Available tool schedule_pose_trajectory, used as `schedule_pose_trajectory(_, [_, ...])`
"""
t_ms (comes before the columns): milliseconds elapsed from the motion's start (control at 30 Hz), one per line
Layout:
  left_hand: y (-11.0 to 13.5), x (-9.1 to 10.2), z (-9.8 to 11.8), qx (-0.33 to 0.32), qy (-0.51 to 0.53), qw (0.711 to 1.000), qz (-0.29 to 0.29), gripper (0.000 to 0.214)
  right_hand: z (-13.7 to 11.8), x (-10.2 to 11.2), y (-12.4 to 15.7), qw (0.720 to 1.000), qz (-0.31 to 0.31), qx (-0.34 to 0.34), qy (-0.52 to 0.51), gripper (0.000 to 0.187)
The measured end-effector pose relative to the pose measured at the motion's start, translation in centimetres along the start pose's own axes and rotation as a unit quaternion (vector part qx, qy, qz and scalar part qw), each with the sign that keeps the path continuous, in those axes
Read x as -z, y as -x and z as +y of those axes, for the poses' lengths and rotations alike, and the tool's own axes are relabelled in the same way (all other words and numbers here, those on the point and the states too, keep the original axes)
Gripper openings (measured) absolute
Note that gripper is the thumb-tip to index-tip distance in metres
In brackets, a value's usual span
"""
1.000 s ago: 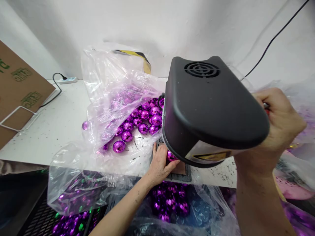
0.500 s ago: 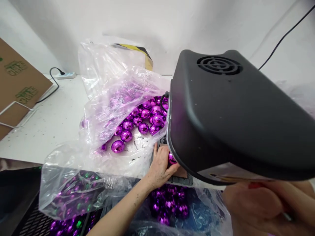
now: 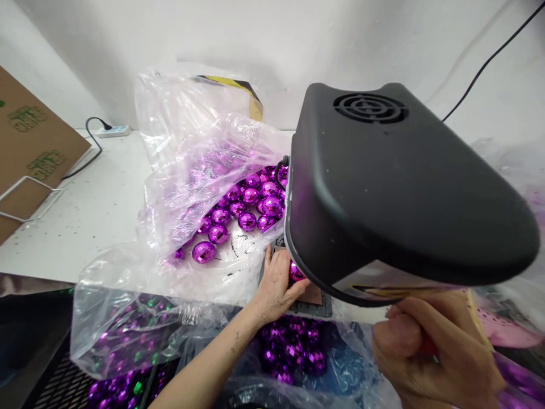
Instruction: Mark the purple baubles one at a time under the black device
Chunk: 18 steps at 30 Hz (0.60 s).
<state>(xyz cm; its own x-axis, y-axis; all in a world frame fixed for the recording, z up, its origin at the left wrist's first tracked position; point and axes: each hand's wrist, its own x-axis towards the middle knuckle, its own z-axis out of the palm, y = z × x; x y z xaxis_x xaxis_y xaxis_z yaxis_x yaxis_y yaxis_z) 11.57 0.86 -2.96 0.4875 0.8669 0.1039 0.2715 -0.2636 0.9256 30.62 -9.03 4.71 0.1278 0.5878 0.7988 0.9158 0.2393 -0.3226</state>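
My left hand (image 3: 277, 287) is closed round a shiny purple mirror-faceted ball (image 3: 295, 271), at the near left edge of a large black machine housing (image 3: 392, 187). Under that hand lies a brown pad (image 3: 313, 294) on a dark plate (image 3: 320, 309); the housing covers part of the ball. My right hand (image 3: 434, 349) makes a fist below the front of the housing. Between its fingers shows a bit of a red object (image 3: 428, 343), mostly hidden, so its kind is unclear.
Loose purple balls (image 3: 251, 197) spill from a clear plastic bag (image 3: 170, 187) on the white table (image 3: 110, 187). More purple balls (image 3: 293, 352) lie in a lined container below the edge. A cardboard box (image 3: 38, 142) and a power strip (image 3: 114, 131) are at left.
My right hand has shifted slightly up and left and shows more clearly. The view has moved a little, showing a pink perforated item at right. My left hand still keeps the ball.
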Motion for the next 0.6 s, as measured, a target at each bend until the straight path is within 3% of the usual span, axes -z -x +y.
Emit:
schedule_pose_trajectory(267, [-0.2,-0.1,0.1,-0.014,-0.015,1.0,0.006,0.037,0.0,-0.9,-0.2,0.996,0.016,0.079,-0.049,0.017])
schedule_pose_trajectory(467, [-0.3,-0.1,0.1,-0.013,-0.016,1.0,0.008,0.036,0.4,-2.5,0.7,0.993,0.071,0.078,-0.052,0.02])
schedule_pose_trajectory(600, [-0.1,-0.1,0.0,-0.02,-0.028,0.999,0.004,0.034,1.0,-4.3,1.8,0.993,0.076,0.074,-0.057,0.017])
